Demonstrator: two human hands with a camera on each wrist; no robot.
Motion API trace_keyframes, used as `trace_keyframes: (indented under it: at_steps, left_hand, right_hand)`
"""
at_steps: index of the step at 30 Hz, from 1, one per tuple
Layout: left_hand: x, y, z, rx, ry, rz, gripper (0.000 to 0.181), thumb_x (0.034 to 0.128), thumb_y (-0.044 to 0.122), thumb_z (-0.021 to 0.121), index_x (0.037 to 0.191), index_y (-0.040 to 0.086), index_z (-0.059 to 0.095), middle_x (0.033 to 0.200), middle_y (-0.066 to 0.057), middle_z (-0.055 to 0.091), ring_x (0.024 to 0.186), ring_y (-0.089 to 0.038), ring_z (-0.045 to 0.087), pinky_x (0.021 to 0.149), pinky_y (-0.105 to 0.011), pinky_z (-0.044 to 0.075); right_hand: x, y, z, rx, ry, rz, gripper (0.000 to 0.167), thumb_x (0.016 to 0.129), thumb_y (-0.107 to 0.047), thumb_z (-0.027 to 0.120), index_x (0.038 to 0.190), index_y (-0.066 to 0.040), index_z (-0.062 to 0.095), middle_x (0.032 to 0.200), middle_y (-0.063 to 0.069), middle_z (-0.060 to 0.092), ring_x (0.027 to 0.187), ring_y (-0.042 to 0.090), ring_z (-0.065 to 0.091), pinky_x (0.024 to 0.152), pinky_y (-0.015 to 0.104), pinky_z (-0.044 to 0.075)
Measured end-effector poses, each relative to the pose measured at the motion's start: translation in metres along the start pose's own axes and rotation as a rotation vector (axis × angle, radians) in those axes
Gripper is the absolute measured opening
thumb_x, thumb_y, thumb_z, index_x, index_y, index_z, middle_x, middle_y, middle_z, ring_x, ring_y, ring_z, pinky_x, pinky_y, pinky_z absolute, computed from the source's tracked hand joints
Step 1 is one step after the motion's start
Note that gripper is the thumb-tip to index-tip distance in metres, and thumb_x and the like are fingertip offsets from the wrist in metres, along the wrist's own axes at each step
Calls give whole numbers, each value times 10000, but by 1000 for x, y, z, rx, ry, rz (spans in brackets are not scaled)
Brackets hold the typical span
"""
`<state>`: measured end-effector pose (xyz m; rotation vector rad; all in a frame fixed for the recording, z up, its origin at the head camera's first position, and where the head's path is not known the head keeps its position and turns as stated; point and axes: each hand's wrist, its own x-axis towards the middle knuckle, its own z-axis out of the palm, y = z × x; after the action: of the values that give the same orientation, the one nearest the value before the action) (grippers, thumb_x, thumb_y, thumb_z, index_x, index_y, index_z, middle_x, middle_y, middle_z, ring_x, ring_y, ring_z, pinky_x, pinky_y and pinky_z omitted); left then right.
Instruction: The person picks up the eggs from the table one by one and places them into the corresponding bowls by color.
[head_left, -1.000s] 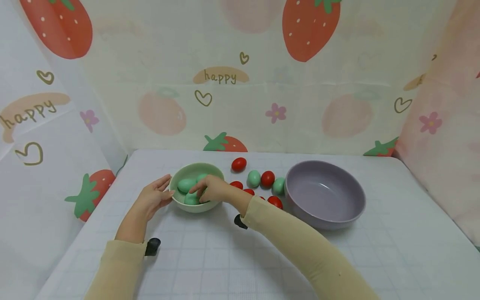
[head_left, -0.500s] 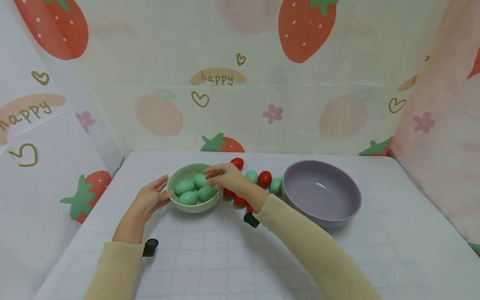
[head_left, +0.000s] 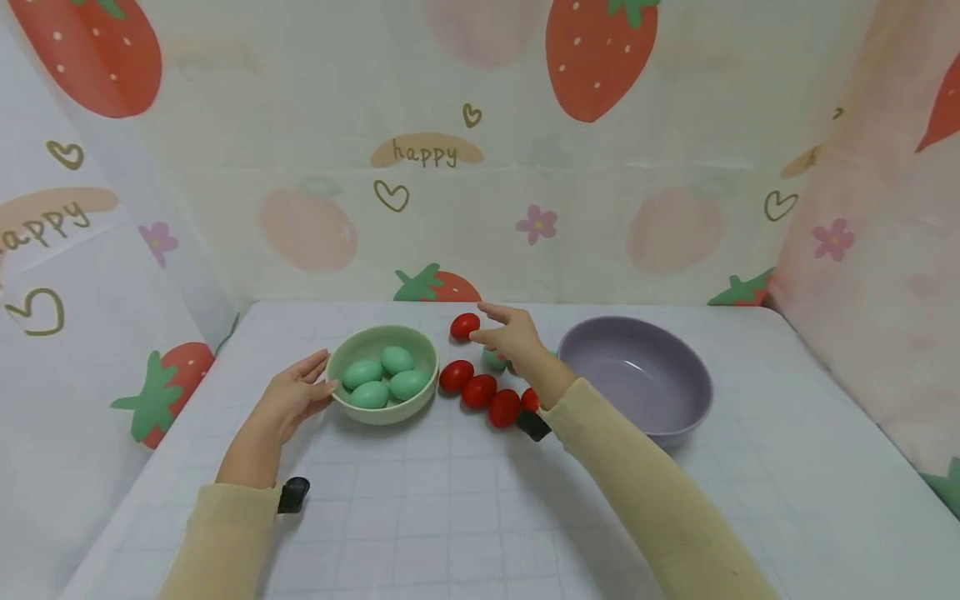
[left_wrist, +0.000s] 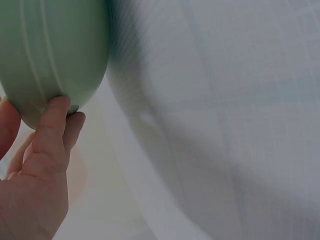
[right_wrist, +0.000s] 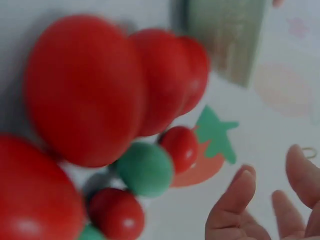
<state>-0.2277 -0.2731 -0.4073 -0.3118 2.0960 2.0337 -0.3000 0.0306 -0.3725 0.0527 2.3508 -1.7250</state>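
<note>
A light green bowl [head_left: 384, 416] stands at the left of the table with several green eggs [head_left: 408, 385] inside. My left hand [head_left: 298, 398] holds its left side, thumb near the rim; in the left wrist view the fingers touch the outer wall of the bowl [left_wrist: 70, 55]. Over the loose eggs is my right hand [head_left: 521, 343], fingers spread and nothing in it. Close to its fingertips lies a red egg [head_left: 465, 327]. A green egg [head_left: 493, 359] is partly hidden beneath that hand. Several red eggs [head_left: 478, 392] lie in a row right of the green bowl.
An empty purple bowl [head_left: 637, 383] stands to the right, partly behind the right forearm. A white checked cloth [head_left: 420, 508] covers the table. Behind hangs a curtain [head_left: 615, 167] printed with strawberries.
My right hand has left the green bowl and moved right and back over the loose eggs, uncovering the green eggs inside. The left hand has stayed at the bowl. The view has shifted slightly.
</note>
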Motion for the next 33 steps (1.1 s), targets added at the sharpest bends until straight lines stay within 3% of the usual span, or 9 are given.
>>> trace_keyframes:
  at_steps: [3,6,16,33]
  left_hand:
    - [-2,1,1,1,-5,-2,713,980,-26,513,1556,91,108,1600,-86,81,1429,-278,224,840,-159,503]
    - [-2,1,-1,3,-6,-3,717,981,-22,514,1557,92,103,1601,-85,74,1430,-278,220,847,-163,502]
    - [-2,2,0,-13,-12,-5,713,983,-22,513,1557,88,104,1602,-86,78,1431,-275,226,837,-160,504]
    - [-6,2,0,-15,-7,-4,716,980,-24,517,1557,85,107,1602,-92,80,1428,-278,233,856,-172,503]
  right_hand:
    - [3,8,-4,-65,13,62,636,865,-73,731,1430,-266,512,770,0,525,504,149,394,473,219,315]
    - [6,12,-5,-142,-5,83,658,857,-51,733,1442,-237,498,620,20,420,478,136,371,470,207,362]
    - [20,22,-4,-270,-48,163,587,848,23,715,1381,-174,571,811,89,537,490,142,458,456,202,433]
    - [32,24,3,-467,-69,124,536,829,76,696,1315,-142,633,931,156,573,441,132,483,407,199,445]
